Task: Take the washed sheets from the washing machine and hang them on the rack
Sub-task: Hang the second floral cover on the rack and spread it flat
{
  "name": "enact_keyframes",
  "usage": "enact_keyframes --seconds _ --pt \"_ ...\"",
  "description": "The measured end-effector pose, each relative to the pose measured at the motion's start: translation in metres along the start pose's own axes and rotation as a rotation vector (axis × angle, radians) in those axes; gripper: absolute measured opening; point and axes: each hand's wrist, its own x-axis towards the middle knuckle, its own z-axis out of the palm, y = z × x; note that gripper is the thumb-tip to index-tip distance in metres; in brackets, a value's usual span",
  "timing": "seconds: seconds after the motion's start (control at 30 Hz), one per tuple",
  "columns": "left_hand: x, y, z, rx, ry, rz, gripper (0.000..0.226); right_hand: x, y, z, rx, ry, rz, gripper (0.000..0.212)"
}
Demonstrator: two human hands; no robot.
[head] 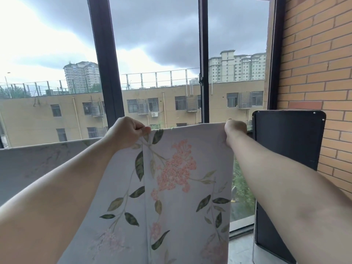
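Note:
A pale sheet (pixel 179 187) printed with pink flowers and green leaves hangs down in front of me. My left hand (pixel 127 133) pinches its top edge at the left. At the right end of the same edge, my right hand (pixel 235 129) grips the top corner. Both arms are stretched forward at about the same height, and the top edge runs taut between them. More grey sheet fabric (pixel 43 161) hangs in a line to the left, its top edge level with my hands. The rack's bar itself is hidden under the fabric.
Tall dark-framed windows (pixel 203 60) stand directly behind the sheet, looking out on buildings. A black flat panel (pixel 287 141) leans upright at the right, against an orange brick wall (pixel 320 54). A strip of pale floor (pixel 241 250) shows at the lower right.

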Motion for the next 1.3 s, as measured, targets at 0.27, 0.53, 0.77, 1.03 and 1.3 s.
enact_keyframes --seconds 0.27,0.53,0.77,1.03,1.3 --pt "-0.001 0.003 -0.003 0.075 0.001 0.049 0.017 -0.007 -0.004 -0.004 0.051 -0.019 0.031 0.022" --pt "-0.003 0.003 -0.007 0.054 -0.057 -0.005 0.022 -0.003 -0.002 -0.005 0.043 -0.017 0.032 0.026" --pt "-0.012 0.009 -0.013 0.188 -0.171 0.020 0.030 0.002 -0.003 -0.006 -0.047 -0.033 0.014 0.020" --pt "-0.014 0.002 -0.011 0.113 0.027 0.027 0.030 -0.012 -0.007 -0.004 -0.040 -0.073 0.077 0.019" --pt "-0.009 0.021 -0.008 0.123 0.007 -0.142 0.032 -0.008 -0.010 -0.002 -0.130 0.054 0.112 0.032"
